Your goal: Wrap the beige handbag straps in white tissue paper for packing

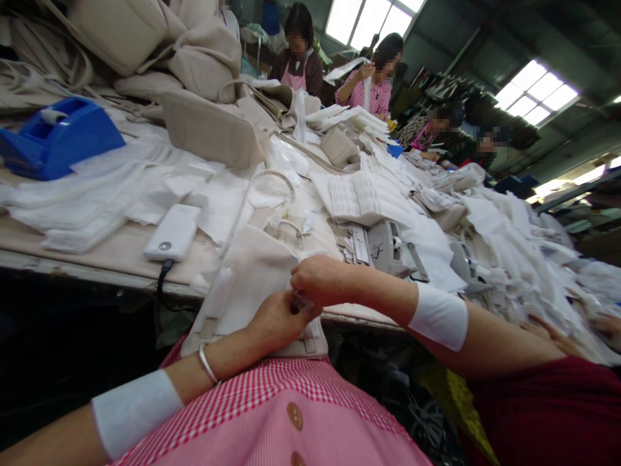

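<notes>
A beige handbag (298, 353) lies across the table edge and my lap, with a thin white sheet (255, 265) over most of it. My left hand (281, 318) is closed at the bag's right side, fingertips pinched together. Touching it from above is my right hand (323, 279), its fingers curled and closed at the same spot. Something small and shiny shows between the two hands, too hidden to name. White patches wrap both forearms. The bag's thin strap (279, 175) loops out on the tabletop beyond the sheet.
A white power bank (172, 232) with a black cable lies left of the bag. Further left stands a blue tape dispenser (58, 139). A grey tape dispenser (388, 249) is near my right forearm. White sheets (363, 194) and beige bags (208, 126) are piled beyond. Several people work across the table.
</notes>
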Available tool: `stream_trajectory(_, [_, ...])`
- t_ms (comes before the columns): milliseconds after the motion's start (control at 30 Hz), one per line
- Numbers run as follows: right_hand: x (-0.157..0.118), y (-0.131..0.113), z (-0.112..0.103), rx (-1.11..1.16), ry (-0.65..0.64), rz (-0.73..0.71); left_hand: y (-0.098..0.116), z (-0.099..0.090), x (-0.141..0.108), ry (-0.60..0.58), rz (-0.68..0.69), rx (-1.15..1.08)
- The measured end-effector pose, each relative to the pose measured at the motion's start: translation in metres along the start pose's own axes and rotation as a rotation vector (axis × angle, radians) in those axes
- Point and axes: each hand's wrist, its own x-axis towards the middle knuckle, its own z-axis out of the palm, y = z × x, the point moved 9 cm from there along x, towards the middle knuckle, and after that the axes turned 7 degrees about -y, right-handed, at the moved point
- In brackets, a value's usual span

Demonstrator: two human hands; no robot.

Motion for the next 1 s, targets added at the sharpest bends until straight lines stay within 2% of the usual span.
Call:
stream_trajectory(167, [-0.005,-0.002,0.0,0.03,0.043,-0.033,0.002,0.003,0.007,-0.013,0.006,0.041])
stream_trajectory(400, [-0.002,0.0,0.0,0.039,-0.044,-0.022,0.004,0.001,0.004,0.016,0.026,0.022])
stream_trajectory(633, [0.004,-0.003,0.004,-0.029,-0.127,0.021,0.01,-0.001,0.002,-0.005,0.033,-0.001])
stream_trajectory(767, [0.006,-0.008,0.005,-0.051,-0.079,-0.032,-0.002,0.001,0.006,-0.016,-0.036,-0.08])
stream_trajectory(867, [0.002,-0.016,0.003,-0.09,0.027,-0.144,-0.013,0.004,0.009,-0.042,-0.093,-0.137])
stream_trajectory(1000, [-0.01,-0.022,-0.001,-0.12,0.183,-0.271,-0.007,0.004,0.009,-0.081,-0.038,-0.108])
